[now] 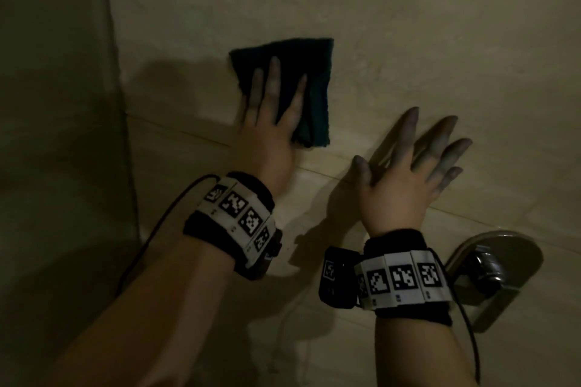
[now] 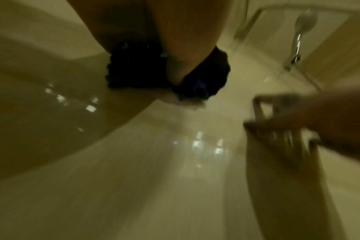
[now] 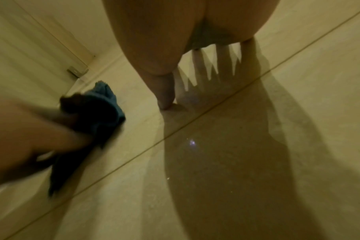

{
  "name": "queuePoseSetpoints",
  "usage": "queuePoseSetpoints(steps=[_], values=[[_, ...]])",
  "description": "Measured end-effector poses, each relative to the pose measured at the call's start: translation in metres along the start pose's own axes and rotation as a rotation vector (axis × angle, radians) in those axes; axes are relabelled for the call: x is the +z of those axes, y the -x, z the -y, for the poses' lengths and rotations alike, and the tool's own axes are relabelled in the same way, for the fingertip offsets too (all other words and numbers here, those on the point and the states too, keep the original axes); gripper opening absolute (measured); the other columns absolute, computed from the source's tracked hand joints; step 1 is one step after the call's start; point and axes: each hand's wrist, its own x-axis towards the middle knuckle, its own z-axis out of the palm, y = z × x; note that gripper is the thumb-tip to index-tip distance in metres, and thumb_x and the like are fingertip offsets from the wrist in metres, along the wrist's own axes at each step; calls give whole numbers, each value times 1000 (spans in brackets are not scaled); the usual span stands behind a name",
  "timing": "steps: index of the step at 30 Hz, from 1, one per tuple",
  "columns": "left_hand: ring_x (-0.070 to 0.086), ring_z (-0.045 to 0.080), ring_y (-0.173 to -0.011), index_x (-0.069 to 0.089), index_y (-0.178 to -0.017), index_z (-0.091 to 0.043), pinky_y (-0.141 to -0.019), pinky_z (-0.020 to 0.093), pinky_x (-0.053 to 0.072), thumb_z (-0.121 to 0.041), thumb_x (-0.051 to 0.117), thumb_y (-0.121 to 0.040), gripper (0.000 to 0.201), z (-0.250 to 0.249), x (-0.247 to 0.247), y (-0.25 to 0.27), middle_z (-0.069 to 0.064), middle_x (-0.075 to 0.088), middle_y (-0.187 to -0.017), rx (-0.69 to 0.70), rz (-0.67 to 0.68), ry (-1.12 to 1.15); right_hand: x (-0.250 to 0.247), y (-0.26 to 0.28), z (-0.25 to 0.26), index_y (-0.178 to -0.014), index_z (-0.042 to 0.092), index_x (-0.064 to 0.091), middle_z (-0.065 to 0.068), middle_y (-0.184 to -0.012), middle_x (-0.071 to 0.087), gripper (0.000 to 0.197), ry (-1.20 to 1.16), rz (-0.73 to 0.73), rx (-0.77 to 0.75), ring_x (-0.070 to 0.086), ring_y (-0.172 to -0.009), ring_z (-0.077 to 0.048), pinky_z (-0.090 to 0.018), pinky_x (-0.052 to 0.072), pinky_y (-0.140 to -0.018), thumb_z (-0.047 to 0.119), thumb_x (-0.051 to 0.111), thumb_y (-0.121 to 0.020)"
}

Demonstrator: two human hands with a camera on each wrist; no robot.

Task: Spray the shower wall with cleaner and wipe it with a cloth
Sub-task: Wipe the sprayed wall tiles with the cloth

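1. Against the tiled wall (image 1: 408, 25), at centre frame in the head view, the left hand (image 1: 270, 135) presses one dark cloth (image 1: 314, 72) flat to the surface, fingers straight and spread across it, thumb side hidden.
2. Cloth position: it is folded and sits just above a grout line, with its long axis running top to bottom in the frame. Most of it lies above and to the right of the left palm.
3. Right hand (image 1: 408, 179), lower right of centre: released, five fingers splayed, holding nothing. The right wrist view shows its thumb tip touching the wall; whether the palm is also braced there cannot be told.
4. Governing relation: the cloth is already under the left hand, so the left hand is the nearer one, and the right hand stands just beside the cloth's lower right corner without touching it. Judgement: the wiping step is in hand, and any stroke toward the lower right of the frame would meet the right hand first.
5. Count: one cloth, two hands, two wrist bands with printed markers, one metal fitting (image 1: 490, 264) at the lower right edge. The left wrist view adds one shower head (image 2: 305, 21) at upper right.
6. No spray bottle is visible in any view.
7. Lighting is dim and both wrist views are blurred, so wetness on the wall cannot be confirmed.
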Motion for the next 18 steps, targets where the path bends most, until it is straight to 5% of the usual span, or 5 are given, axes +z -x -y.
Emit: queuePoseSetpoints(steps=[9, 11, 14, 18], values=[[-17, 28, -146, -18, -136, -35, -120, 43, -1, -11, 42, -94, 77, 14, 2, 45, -3, -33, -143, -89, 245, -61, 6, 2, 23, -150, 27, 1, -19, -156, -13, 83, -25, 19, -11, -16, -142, -42, -55, -5, -114, 40, 55, -88], [-15, 29, -146, -14, -138, -37, -121, 45, 0, -8, 44, -92, 80, 19, -3, 32, -2, -30, -147, -79, 219, -54, 8, 3, 28, -150, 28, 0, -18, -156, -15, 83, -28, 29, -10, -17, -142, -42, -56, -5, -114, 41, 54, -88], [-1, 37, -146, 11, -150, -24, -117, 45, 1, -2, 53, -86, 80, 27, -17, 8, 15, -5, -158, -22, 82, -27, 10, 2, 31, -150, 28, 1, -19, -156, -15, 83, -24, 16, 3, -17, -141, -43, -56, -5, -114, 41, 54, -88], [-8, 32, -147, 8, -150, -27, -118, 41, -1, -4, 47, -90, 76, 28, -28, -12, 13, -9, -159, -47, 84, -39, 12, 0, 40, -151, 25, 3, -21, -156, -12, 84, -43, -13, 15, -14, -142, -44, -56, -5, -114, 40, 56, -87]])
